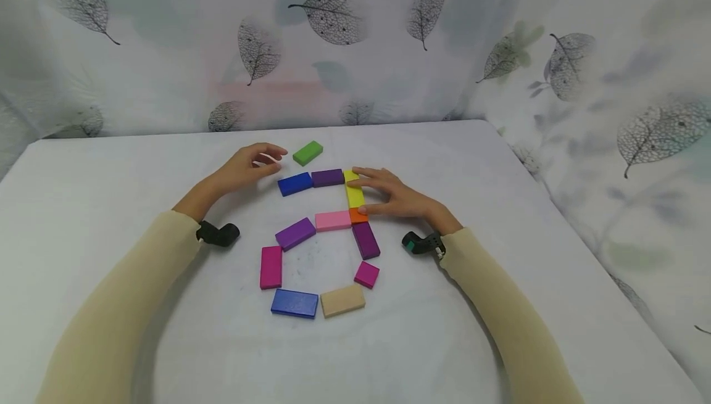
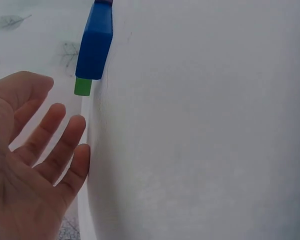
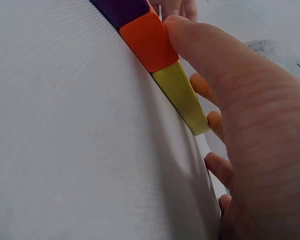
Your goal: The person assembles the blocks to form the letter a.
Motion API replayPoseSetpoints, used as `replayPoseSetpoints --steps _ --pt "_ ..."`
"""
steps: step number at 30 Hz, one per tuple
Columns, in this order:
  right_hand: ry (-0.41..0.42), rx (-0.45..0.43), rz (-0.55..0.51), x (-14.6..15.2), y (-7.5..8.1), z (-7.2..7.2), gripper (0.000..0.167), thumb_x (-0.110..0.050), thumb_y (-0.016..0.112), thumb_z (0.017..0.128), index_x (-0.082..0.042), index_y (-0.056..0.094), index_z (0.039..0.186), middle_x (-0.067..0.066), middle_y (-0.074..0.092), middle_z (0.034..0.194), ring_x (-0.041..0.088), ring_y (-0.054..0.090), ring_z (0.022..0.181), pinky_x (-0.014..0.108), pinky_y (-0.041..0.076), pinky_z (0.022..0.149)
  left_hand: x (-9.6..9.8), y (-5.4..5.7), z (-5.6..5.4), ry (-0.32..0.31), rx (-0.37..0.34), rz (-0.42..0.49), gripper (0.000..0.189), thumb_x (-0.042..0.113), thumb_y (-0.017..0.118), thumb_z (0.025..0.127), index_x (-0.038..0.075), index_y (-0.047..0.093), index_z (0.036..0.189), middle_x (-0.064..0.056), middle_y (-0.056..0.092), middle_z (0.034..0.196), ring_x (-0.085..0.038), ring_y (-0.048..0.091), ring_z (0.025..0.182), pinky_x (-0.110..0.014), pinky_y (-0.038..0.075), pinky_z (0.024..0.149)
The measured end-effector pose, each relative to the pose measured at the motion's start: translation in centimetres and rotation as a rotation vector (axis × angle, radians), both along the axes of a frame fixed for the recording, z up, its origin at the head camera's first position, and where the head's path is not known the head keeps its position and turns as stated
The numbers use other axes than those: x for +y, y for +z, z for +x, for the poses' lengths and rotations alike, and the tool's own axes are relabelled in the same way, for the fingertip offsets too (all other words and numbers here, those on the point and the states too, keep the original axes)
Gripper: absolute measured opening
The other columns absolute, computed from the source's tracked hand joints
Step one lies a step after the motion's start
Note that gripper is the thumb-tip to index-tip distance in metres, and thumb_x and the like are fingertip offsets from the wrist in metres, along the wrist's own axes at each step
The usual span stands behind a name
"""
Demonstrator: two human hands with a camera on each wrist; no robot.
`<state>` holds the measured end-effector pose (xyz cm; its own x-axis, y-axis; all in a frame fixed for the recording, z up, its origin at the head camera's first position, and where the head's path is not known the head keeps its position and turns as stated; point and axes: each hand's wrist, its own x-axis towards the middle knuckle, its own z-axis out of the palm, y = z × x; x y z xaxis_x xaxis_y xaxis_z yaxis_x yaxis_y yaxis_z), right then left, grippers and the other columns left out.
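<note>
My left hand [image 1: 248, 166] is at the far left of the blocks, fingers loosely bent with nothing between them. Nearest to it are a green block [image 1: 308, 153] and a blue block [image 1: 295, 184]; both also show beyond the fingers in the left wrist view. A dark purple block [image 1: 328, 177] sits end to end with the blue one. My right hand [image 1: 397, 194] rests over a yellow block [image 1: 355, 196], its fingers extended across the top. Its thumb touches the small orange block [image 3: 149, 42], which abuts the yellow one.
Below lie a pink block [image 1: 332, 221], two more purple ones [image 1: 295, 234], a magenta block [image 1: 271, 267], a small magenta block [image 1: 366, 274], a blue block [image 1: 294, 303] and a tan block [image 1: 342, 301], roughly in a loop. A white cloth covers the table [image 1: 472, 330]; leaf-patterned fabric [image 1: 383, 71] hangs behind.
</note>
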<state>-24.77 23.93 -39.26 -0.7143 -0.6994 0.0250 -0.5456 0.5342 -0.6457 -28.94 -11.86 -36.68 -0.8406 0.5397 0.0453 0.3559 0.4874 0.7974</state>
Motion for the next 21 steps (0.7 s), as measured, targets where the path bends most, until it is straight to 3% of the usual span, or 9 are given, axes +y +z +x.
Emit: replayPoseSetpoints --steps 13,21 --pt "0.013 0.021 0.022 -0.2 0.0 -0.4 0.061 -0.026 0.070 0.087 -0.015 0.050 0.143 0.006 0.026 0.160 0.024 0.016 0.148 0.052 0.002 0.119 1.0 0.2 -2.5 -0.021 -0.046 -0.107 0.055 0.007 0.062 0.094 -0.004 0.038 0.142 -0.026 0.050 0.127 -0.038 0.048 0.118 -0.051 0.038 0.104" --pt "-0.004 0.015 0.015 0.2 0.0 0.0 0.061 -0.025 0.071 0.086 -0.013 0.051 0.142 0.009 0.027 0.159 0.026 0.016 0.148 0.053 0.001 0.118 2.8 0.4 -4.2 -0.110 -0.074 -0.196 0.068 0.009 0.063 0.093 -0.002 0.026 0.150 -0.027 0.042 0.142 -0.041 0.041 0.130 -0.056 0.032 0.109"
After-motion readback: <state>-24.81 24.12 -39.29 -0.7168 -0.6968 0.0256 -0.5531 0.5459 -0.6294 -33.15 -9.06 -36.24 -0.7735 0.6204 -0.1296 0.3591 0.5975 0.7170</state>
